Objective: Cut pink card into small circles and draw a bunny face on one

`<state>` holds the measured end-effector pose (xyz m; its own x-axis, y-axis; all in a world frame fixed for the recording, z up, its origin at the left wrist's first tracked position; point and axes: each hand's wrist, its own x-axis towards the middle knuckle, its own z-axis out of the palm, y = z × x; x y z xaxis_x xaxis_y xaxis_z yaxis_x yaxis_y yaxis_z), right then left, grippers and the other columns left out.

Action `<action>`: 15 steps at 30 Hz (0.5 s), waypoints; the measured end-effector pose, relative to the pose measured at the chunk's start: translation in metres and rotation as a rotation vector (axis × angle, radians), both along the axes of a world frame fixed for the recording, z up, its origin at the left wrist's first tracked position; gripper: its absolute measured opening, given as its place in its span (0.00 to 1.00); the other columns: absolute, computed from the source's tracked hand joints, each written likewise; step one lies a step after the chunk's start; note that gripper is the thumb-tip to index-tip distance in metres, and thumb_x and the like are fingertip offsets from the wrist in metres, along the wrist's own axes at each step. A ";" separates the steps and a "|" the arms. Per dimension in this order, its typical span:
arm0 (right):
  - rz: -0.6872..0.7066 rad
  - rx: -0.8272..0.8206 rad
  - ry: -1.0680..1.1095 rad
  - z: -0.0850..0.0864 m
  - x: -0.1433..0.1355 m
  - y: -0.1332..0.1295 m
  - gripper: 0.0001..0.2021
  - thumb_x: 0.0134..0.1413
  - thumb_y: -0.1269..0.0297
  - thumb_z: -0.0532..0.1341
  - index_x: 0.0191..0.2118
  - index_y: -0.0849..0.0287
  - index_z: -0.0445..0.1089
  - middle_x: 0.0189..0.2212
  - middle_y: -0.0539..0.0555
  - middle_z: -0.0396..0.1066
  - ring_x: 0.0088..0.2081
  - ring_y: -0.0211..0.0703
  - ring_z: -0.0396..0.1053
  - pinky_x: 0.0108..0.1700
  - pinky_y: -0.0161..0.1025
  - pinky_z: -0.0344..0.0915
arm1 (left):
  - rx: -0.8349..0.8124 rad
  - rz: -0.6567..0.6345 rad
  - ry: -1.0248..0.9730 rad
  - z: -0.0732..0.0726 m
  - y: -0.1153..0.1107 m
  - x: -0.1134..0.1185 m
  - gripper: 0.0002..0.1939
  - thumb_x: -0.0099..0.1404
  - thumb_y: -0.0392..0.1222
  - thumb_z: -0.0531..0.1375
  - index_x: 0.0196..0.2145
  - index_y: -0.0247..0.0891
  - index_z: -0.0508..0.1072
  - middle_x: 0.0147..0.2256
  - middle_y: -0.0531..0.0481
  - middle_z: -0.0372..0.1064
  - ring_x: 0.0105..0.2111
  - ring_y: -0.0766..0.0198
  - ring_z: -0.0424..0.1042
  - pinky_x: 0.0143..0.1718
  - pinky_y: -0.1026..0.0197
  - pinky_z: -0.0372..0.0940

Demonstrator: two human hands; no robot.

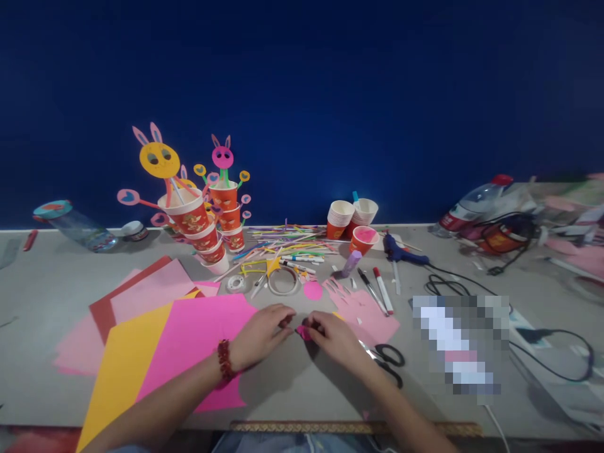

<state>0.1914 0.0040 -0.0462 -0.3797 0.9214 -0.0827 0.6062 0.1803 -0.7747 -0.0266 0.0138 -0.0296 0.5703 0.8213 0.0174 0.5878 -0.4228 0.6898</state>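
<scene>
My left hand (pixel 259 336) and my right hand (pixel 333 338) meet over the grey table (pixel 47 289), low in the middle of the view. Both pinch a small pink paper piece (pixel 302 332) between their fingertips. A red bead bracelet (pixel 223 361) circles my left wrist. Pink and yellow paper sheets (pixel 189 340) lie under and left of my left forearm. Black-handled scissors (pixel 389 362) rest just right of my right hand. A cut pink circle (pixel 312 290) lies beyond the hands.
Stacked red paper cups with bunny figures (pixel 207 220) stand at the back left. Straws and markers (pixel 292 248), tape rolls (pixel 283 282), more cups (pixel 352 220), a blue glue gun (pixel 401 251) with cables, and a plastic bottle (pixel 476 207) crowd the back and right.
</scene>
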 end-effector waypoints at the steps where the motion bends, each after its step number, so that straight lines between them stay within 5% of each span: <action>1: 0.013 0.007 -0.010 0.000 -0.001 0.001 0.05 0.55 0.70 0.57 0.31 0.56 0.69 0.30 0.49 0.74 0.33 0.43 0.69 0.35 0.36 0.57 | 0.003 -0.001 -0.009 -0.006 0.002 0.007 0.11 0.66 0.35 0.57 0.46 0.41 0.71 0.41 0.50 0.73 0.41 0.61 0.72 0.43 0.61 0.65; 6: 0.025 0.016 -0.025 0.001 0.000 0.004 0.06 0.55 0.70 0.57 0.30 0.56 0.70 0.28 0.49 0.73 0.32 0.44 0.69 0.34 0.36 0.58 | 0.036 0.026 0.020 -0.022 0.007 0.020 0.07 0.67 0.34 0.55 0.36 0.40 0.72 0.36 0.49 0.73 0.40 0.58 0.71 0.42 0.58 0.63; 15: 0.027 0.153 -0.113 0.002 0.001 0.009 0.08 0.56 0.75 0.57 0.35 0.56 0.72 0.33 0.52 0.75 0.37 0.45 0.70 0.39 0.38 0.61 | 0.110 0.063 0.112 -0.019 -0.002 0.006 0.09 0.68 0.31 0.53 0.36 0.39 0.72 0.36 0.48 0.73 0.40 0.57 0.70 0.42 0.56 0.60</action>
<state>0.1919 0.0129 -0.0442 -0.4011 0.9159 0.0142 0.6811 0.3085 -0.6640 -0.0207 0.0117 -0.0487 0.5208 0.8524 0.0480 0.6865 -0.4515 0.5700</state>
